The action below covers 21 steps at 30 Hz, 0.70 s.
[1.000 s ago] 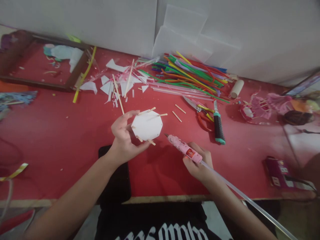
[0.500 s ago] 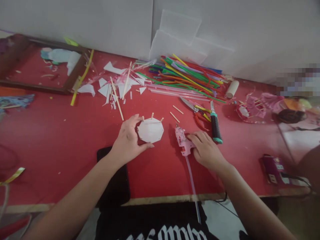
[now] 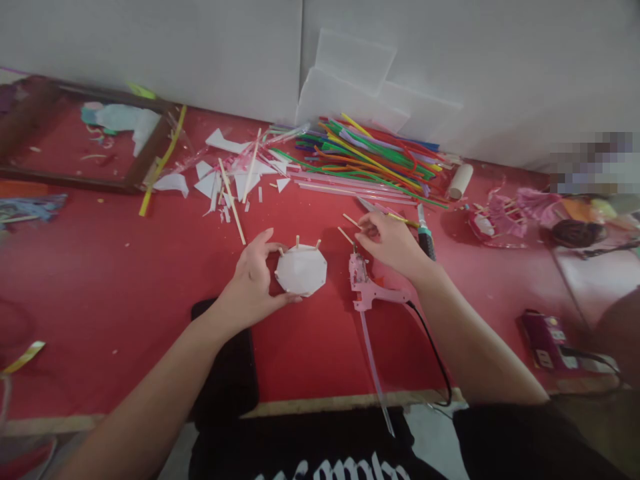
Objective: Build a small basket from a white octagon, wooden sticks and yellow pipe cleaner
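My left hand [image 3: 253, 280] grips a white octagonal foam piece [image 3: 301, 270] with short wooden sticks standing out of its edge, low over the red table [image 3: 125, 280]. My right hand [image 3: 393, 241] reaches forward, fingers pinched at a short wooden stick [image 3: 351, 221] lying on the table. A pink glue gun [image 3: 365, 287] with a clear glue rod lies on the table between my hands, just below my right hand.
A heap of coloured straws [image 3: 370, 157] lies at the back by white foam sheets [image 3: 350, 80]. Scissors and a craft knife [image 3: 425, 240] sit behind my right hand. White scraps [image 3: 220, 177], a wooden frame [image 3: 145, 153], a black phone [image 3: 230, 373] and a purple box [image 3: 547, 340] surround the area.
My right hand laid the glue gun on the table, let it go and moved forward to the short sticks. My left hand lowered the octagon toward the table.
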Tool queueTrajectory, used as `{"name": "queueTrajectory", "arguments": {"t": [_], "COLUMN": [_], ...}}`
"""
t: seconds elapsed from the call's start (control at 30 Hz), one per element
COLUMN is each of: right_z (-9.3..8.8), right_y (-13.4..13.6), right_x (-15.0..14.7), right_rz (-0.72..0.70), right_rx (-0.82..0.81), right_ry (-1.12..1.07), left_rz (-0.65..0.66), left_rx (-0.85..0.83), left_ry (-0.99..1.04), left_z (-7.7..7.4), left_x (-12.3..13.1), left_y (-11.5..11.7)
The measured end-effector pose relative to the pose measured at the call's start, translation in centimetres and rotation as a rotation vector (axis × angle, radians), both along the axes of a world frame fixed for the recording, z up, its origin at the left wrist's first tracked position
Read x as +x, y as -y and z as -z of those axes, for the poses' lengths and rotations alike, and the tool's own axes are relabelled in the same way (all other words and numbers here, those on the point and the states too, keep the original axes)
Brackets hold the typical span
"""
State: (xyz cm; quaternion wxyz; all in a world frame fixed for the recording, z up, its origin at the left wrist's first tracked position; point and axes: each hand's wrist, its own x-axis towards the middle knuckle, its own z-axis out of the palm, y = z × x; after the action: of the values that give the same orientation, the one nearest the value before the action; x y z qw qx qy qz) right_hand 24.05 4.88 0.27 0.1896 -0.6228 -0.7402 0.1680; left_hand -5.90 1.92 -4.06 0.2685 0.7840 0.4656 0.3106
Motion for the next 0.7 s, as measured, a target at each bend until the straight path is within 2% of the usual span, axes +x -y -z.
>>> {"name": "queueTrajectory", "arguments": {"t": [0.17,0.33,0.43,0.53,0.6,0.7], "right_z": [0.0,-0.8,-2.4,-3.6,-3.6,-2.4], "right_y": [-3.4,-4.3,-3.5,-1.7,-0.3,1.6], "right_x": [-2.0,-3.4,-4.1,-4.5,-4.5,-4.4], "right_rz": [-0.096,-0.122,-0.14,-0.129,-0.093,-0.042], "right_rx": [-0.102,-0.112,-0.047,0.078,0.123,0.11], "right_ry": [0.085,0.141,0.094,-0.146,-0.289,-0.371], "left_rz": [0.111,0.159,0.128,0.155,0.191,0.202], "left_rx": [0.038,0.076,0.042,0.01,0.014,0.04], "left_ry": [-0.119,-0.109,-0.109,-0.142,-0.159,-0.138], "left_z": [-0.8,-0.8,-0.7,-0.8,-0.9,-0.7], "left_x": [-0.1,-0.1,-0.1,-0.2,-0.2,-0.3], "left_y": [0.1,0.1,0.1,0.1,0.1,0.1]}}
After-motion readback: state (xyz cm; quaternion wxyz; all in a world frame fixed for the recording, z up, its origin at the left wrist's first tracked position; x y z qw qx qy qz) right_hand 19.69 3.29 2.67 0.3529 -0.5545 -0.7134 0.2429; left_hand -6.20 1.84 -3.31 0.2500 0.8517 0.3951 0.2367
